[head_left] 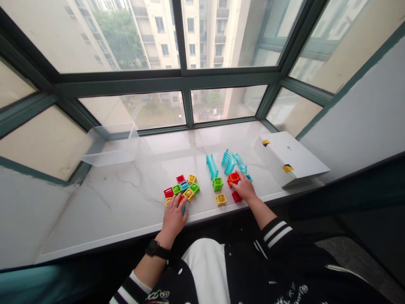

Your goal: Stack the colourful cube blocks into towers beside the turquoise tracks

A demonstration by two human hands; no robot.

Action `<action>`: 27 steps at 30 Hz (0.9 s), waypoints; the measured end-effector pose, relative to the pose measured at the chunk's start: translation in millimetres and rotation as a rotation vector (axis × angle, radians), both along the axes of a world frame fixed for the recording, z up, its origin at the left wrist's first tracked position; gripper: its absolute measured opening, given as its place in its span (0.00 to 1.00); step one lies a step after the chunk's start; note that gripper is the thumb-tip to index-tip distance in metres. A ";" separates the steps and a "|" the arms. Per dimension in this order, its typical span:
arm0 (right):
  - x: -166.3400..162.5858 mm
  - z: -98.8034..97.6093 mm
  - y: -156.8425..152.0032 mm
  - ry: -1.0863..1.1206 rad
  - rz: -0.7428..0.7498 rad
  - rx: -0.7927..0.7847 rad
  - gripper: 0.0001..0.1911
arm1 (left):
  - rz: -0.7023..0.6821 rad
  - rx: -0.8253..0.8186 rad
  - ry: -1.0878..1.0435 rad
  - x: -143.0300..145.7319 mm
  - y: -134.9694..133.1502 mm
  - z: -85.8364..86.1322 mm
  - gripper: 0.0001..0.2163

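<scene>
Head view — right hand (245, 188) is resting its fingers on an orange block (233, 179), left hand (173, 219) is curving over a red block (181, 199) beside a coloured block cluster (185, 188), both on the marble surface (95, 202) — grip cannot be told

The left hand (173, 220) sits beside colourful plastic blocks (182, 188) at frame centre; the right hand (244, 188) touches an orange block (233, 178).

Left hand (173, 218) palm-down, right hand (245, 188) palm-down and farther forward
</scene>
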State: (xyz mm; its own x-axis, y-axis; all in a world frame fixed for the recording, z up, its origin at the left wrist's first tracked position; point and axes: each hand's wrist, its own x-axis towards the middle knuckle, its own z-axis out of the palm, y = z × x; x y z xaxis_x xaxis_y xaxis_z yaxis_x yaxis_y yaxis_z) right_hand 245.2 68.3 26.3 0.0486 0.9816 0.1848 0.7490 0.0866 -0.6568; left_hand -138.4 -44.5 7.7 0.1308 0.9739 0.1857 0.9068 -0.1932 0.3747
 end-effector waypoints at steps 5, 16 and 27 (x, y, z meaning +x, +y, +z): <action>2.9 -6.8 1.4 -0.003 -0.010 -0.016 0.36 | 0.002 0.002 -0.007 0.7 -0.9 -0.8 0.25; 5.6 -13.7 0.7 -0.025 -0.018 -0.041 0.36 | 0.008 0.012 -0.020 1.8 -1.9 -0.4 0.24; 7.2 -19.5 3.1 -0.033 -0.026 -0.016 0.36 | 0.002 0.041 0.149 3.2 -3.4 2.0 0.24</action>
State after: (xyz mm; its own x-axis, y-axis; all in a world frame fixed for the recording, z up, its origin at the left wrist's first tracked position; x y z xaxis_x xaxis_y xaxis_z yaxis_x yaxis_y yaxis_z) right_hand 252.4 71.4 6.8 0.0685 0.9829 0.1710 0.7723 0.0563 -0.6327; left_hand -135.2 -47.9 9.7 0.1582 0.9662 0.2035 0.9522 -0.2038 0.2275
